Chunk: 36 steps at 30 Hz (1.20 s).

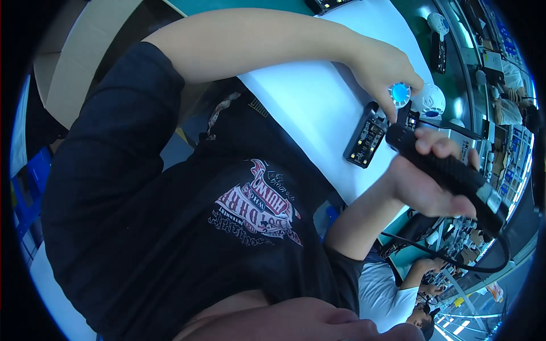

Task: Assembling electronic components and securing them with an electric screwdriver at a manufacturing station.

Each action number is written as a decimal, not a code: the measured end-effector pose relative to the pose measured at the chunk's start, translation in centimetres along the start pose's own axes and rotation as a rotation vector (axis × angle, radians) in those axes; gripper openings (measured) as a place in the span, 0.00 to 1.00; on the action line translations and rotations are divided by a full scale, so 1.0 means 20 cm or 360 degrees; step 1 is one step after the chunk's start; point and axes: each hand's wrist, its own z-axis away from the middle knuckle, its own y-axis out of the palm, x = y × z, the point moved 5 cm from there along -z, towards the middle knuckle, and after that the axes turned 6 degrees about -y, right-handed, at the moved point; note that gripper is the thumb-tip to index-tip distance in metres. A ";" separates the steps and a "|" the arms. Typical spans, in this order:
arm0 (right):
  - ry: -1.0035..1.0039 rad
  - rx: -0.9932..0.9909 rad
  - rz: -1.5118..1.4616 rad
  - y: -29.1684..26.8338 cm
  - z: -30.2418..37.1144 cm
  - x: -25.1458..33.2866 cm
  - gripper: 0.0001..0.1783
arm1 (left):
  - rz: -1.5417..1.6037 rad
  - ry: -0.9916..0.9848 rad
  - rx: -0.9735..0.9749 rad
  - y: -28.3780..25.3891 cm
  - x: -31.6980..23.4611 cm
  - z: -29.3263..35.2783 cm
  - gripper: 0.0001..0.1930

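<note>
Screwdriver (449, 170) first: the black, knurled powered driver lies slanted across your right hand (429, 182), which is clamped around its barrel, tip aimed up-left toward the work and its black cable (455, 258) looping away below your wrist. That grip likely keeps the bit lined up with the part while the cord hangs out of the way. Your left hand (384, 65) reaches in from above, fingers pinched shut on a small round blue-and-white cap (400, 94), holding it just beside the driver's tip, probably to steady it where the bit meets it. The hands sit close together but do not touch. Under them, on the white bench top (318, 96), a black rectangular module (364, 142) with rows of small pale dots rests at an angle, and a white domed housing (430, 101) sits just beyond the cap. Your dark T-shirt (170, 227) fills the middle of the view, with a red-and-white print on its chest. A cardboard box (79, 57) stands at upper left, blue panels line the far right edge, and a co-worker in a white shirt (384, 292) works at lower right.
</note>
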 end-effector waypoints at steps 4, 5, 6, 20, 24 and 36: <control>-0.0233 -0.0169 0.0139 -0.19 -0.04 0.34 0.50 | -0.0071 -0.0073 0.0049 0.02 -0.05 -0.04 0.30; -0.0232 -0.0169 0.0137 -0.25 -0.06 0.38 0.50 | -0.0115 -0.0111 0.0078 0.01 -0.06 -0.04 0.30; -0.0318 -0.0234 0.0301 -0.34 -0.08 0.43 0.50 | -0.0157 -0.0144 0.0110 0.00 -0.06 -0.03 0.30; -0.0529 -0.0569 0.0990 -0.48 -0.19 0.38 0.49 | 0.0001 0.0104 -0.0093 0.02 -0.04 0.00 0.16; -0.0253 -0.0341 0.0629 -0.40 -0.13 0.39 0.49 | -0.0123 -0.0020 -0.0161 0.00 -0.03 -0.02 0.13; 0.0032 -0.0036 0.0166 -0.28 0.11 0.27 0.50 | 0.0088 -0.0046 -0.0358 -0.07 -0.06 -0.01 0.09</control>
